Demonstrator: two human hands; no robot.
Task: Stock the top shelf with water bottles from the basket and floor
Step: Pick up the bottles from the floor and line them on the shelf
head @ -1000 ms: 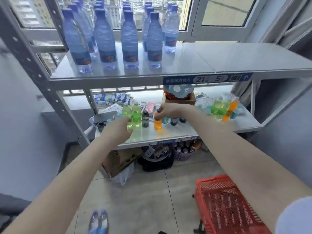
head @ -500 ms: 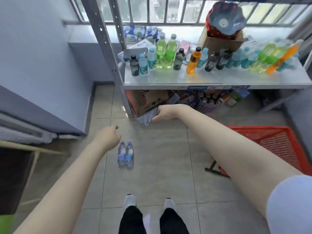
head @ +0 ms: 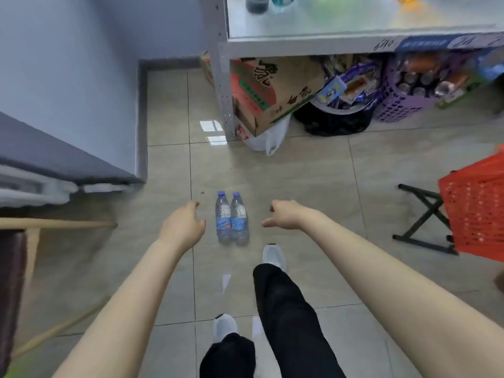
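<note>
While upright, touching: two clear water bottles [head: 231,218], blue caps and labels. Flanked by left hand [head: 183,226], right hand [head: 286,217], loosely curled, empty.

Water bottles [head: 231,218]: clear, blue caps, blue-red labels. Basket [head: 476,211]: red, perforated. Floor [head: 313,173]: beige tile. Trousers [head: 286,304]: black.

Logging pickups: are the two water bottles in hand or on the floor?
On the floor. The water bottles sit side by side between the left hand and right hand; neither touches them.
</note>
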